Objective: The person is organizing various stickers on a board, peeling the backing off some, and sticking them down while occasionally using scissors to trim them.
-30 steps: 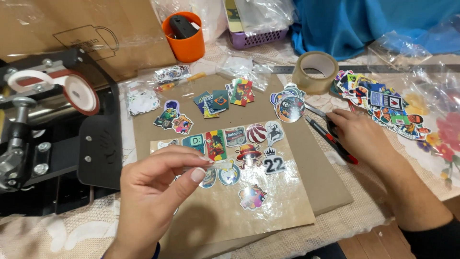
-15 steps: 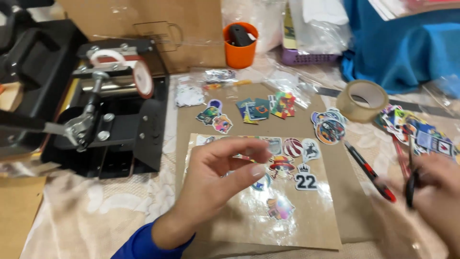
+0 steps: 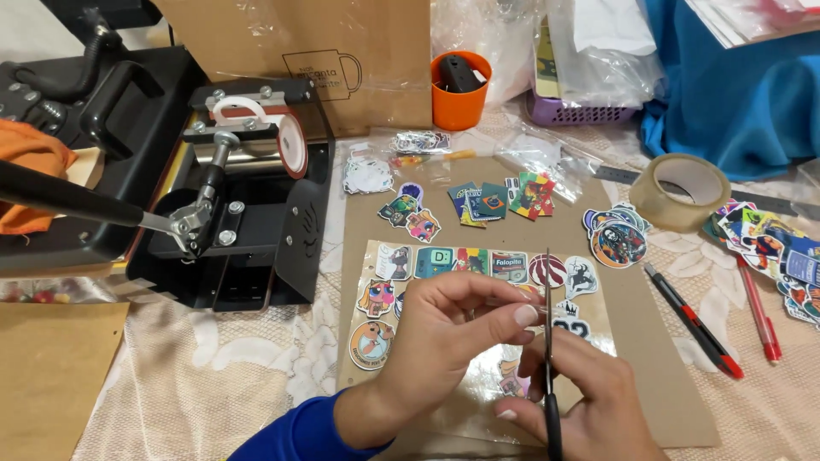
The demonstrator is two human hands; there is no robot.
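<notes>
My left hand (image 3: 444, 329) pinches a small cutout at its fingertips; my right hand (image 3: 581, 401) grips black scissors (image 3: 548, 341), blades upright, above the sticker sheet (image 3: 444, 265).

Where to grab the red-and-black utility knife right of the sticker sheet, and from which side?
Grip the utility knife mid-body, across its narrow width, coming from above. It lies flat and diagonal on the cardboard sheet, red tip toward the lower right, so fingers should close perpendicular to its long axis. The red pen lies apart, leaving finger room.
</notes>
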